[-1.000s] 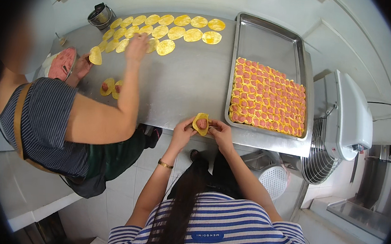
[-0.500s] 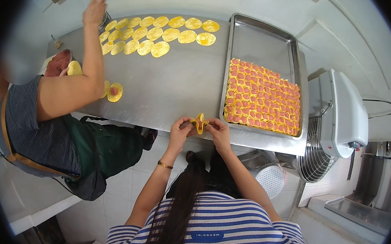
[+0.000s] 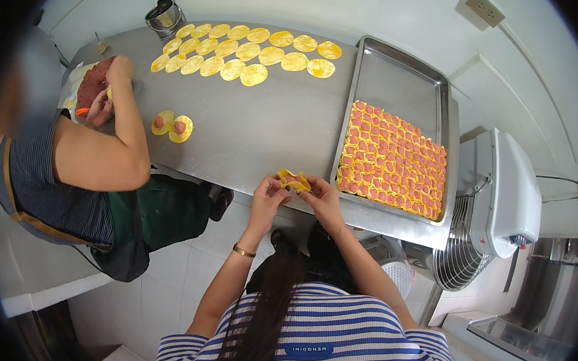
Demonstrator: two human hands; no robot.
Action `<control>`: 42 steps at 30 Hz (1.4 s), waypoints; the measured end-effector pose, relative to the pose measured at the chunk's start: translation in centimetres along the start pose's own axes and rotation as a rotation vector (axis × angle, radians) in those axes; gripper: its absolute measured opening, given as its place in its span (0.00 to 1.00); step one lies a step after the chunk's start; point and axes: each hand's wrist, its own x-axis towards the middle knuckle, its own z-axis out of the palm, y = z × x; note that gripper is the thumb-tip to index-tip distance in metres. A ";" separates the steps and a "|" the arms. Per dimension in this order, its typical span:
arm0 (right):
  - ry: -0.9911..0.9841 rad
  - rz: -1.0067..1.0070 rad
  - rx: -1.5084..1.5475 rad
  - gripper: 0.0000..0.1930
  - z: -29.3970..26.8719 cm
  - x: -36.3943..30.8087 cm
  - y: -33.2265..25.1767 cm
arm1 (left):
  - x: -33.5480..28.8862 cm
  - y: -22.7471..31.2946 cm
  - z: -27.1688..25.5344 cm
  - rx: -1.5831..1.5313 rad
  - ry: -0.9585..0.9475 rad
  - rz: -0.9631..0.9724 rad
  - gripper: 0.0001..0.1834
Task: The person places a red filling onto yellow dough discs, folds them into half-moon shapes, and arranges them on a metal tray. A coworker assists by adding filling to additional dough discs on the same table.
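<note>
At the front edge of the steel table (image 3: 238, 133), my left hand (image 3: 269, 198) and my right hand (image 3: 322, 197) pinch a yellow dumpling wrapper (image 3: 294, 180) from its two sides. Its rim is gathered upward, and a little pink filling shows inside. To the left lie two flat wrappers (image 3: 183, 137), each with a lump of pink filling on top. On my right, a metal tray (image 3: 403, 74) holds tight rows of finished open-topped dumplings (image 3: 391, 161) in its near part.
Rows of bare yellow wrappers (image 3: 254, 75) lie along the table's far side, near a small metal pail (image 3: 165, 19). At left, a co-worker's hands (image 3: 99, 108) work by a mound of pink filling (image 3: 92, 89). A white machine with a wire guard (image 3: 458, 259) stands right.
The wrapper in my fingers has turned and its rim has been reshaped. The co-worker's raised arm has come down to the filling mound. My view has shifted slightly.
</note>
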 end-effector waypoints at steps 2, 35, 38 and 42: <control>0.038 -0.027 -0.077 0.14 -0.1 0.3 0.4 | -0.2 0.4 0.0 -0.009 -0.028 0.002 0.05; 0.054 -0.282 -0.896 0.14 -1.8 -0.1 2.0 | 1.0 -1.8 -0.3 0.884 -0.110 0.152 0.16; 0.018 -0.295 -0.896 0.14 -1.6 0.4 2.1 | 1.4 -1.8 -0.1 0.800 -0.121 0.083 0.14; -0.057 -0.357 -0.891 0.14 -1.8 1.2 1.9 | 2.3 -1.7 -0.1 0.921 -0.169 0.024 0.15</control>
